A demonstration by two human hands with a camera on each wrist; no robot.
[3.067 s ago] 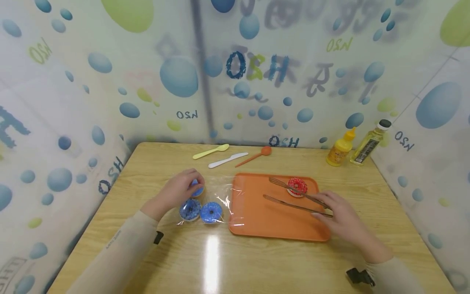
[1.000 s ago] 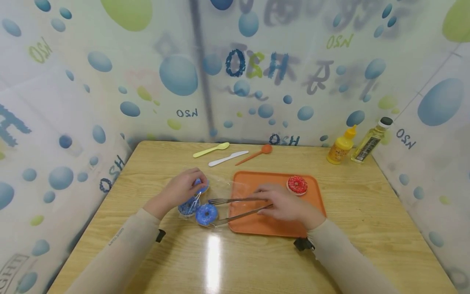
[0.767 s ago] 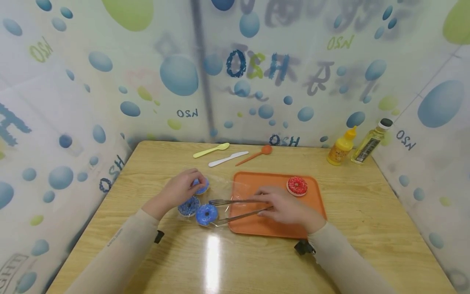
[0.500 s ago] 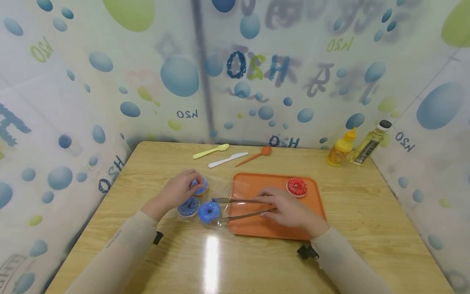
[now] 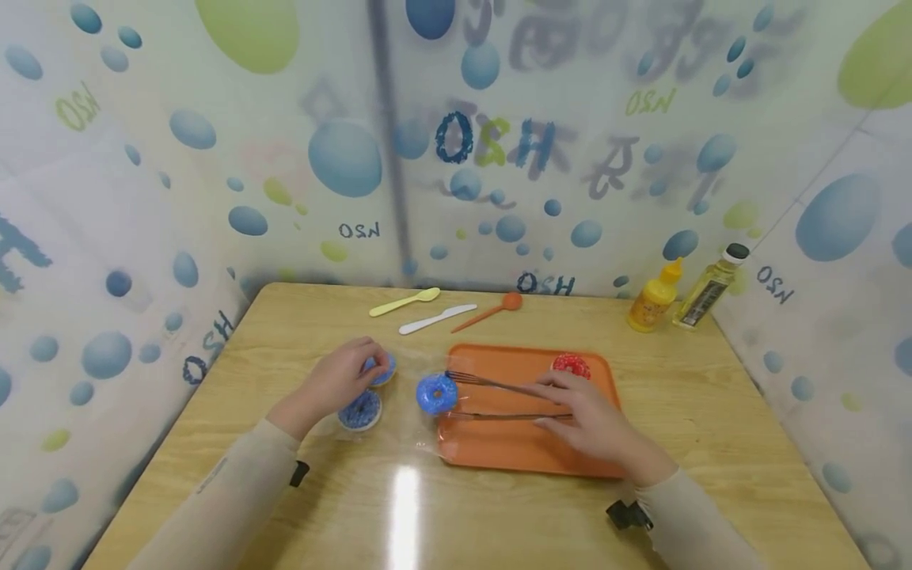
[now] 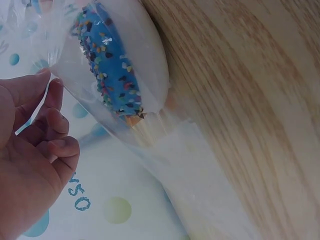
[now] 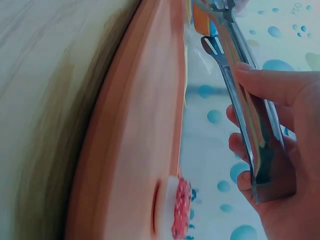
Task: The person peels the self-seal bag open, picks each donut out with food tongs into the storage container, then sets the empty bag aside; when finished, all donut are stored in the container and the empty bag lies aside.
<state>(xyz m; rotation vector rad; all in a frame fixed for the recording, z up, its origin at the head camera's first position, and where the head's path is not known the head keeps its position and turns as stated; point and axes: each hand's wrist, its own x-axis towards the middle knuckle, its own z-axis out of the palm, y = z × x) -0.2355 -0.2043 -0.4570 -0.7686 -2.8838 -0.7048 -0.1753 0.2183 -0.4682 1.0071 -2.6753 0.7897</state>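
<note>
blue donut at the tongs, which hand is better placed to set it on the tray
Probably the right hand: its tongs reach the blue donut at the tray's edge; the left hand pinches the bag.

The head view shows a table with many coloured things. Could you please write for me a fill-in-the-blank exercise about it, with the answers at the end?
1. The right hand holds metal tongs, whose tips are at a ____ donut.
2. The sprinkled donut lying on the orange tray has ____ icing.
3. The knife between the yellow spoon and the orange spoon is ____.
4. The yellow squeeze bottle stands to the ____ of the clear bottle.

Missing words: blue; red; white; left.
</note>
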